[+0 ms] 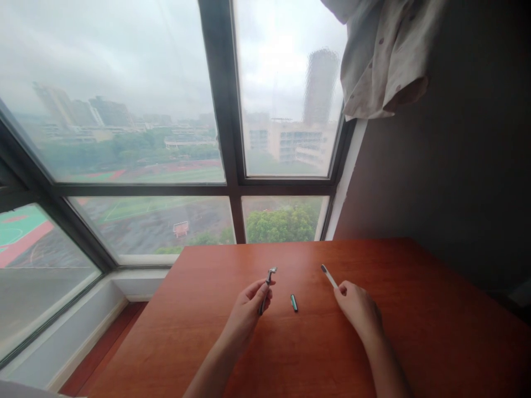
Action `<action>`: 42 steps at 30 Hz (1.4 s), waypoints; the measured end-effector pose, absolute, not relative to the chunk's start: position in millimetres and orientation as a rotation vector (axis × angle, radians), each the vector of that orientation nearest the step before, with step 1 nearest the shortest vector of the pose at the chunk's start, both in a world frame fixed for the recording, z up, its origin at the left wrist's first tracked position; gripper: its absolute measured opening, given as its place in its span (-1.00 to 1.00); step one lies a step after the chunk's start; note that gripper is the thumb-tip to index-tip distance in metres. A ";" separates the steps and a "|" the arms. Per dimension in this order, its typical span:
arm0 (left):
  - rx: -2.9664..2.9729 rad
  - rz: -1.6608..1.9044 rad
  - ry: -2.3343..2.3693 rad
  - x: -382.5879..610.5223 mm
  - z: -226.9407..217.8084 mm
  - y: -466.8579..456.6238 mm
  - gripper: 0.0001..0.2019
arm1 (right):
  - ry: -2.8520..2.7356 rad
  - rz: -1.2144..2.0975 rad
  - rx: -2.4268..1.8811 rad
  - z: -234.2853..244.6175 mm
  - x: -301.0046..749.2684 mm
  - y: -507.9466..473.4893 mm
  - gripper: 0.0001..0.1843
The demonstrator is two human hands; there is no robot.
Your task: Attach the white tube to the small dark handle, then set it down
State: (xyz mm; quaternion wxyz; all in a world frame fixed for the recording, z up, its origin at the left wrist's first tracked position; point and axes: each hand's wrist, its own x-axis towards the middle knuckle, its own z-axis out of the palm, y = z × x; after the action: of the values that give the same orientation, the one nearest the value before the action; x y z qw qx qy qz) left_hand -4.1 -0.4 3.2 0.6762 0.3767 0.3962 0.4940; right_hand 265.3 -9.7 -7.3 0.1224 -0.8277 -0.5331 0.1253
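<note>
My left hand (252, 303) is closed around a razor handle (269, 279), whose metallic top end points up and slightly right with no blade head visible on it. On the table between my hands lies a small dark and green strip that looks like a razor cartridge (294, 302), touched by neither hand. A white toothbrush (331, 277) with dark bristles is pinched in my right hand (357, 307). Its head points up and to the left; the lower part of its handle is hidden in the hand.
Both hands are over a reddish-brown wooden table (199, 331). Beyond its far edge stand large windows with dark frames (236, 182). Dark wall (448, 182) rises on the right, and a light buttoned shirt (381, 61) hangs at the upper right.
</note>
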 end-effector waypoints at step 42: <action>1.045 1.120 1.024 -6.4 6.3 0.6 -0.61 | -2.076 0.512 -1.575 -13.0 199.2 -18.2 -0.86</action>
State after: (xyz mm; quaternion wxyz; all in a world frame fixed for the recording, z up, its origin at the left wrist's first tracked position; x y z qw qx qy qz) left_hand -6.4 0.6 6.3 0.6048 0.4518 0.4424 0.4840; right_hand 199.2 -18.2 -13.0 0.2408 -0.5756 -0.7587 0.1871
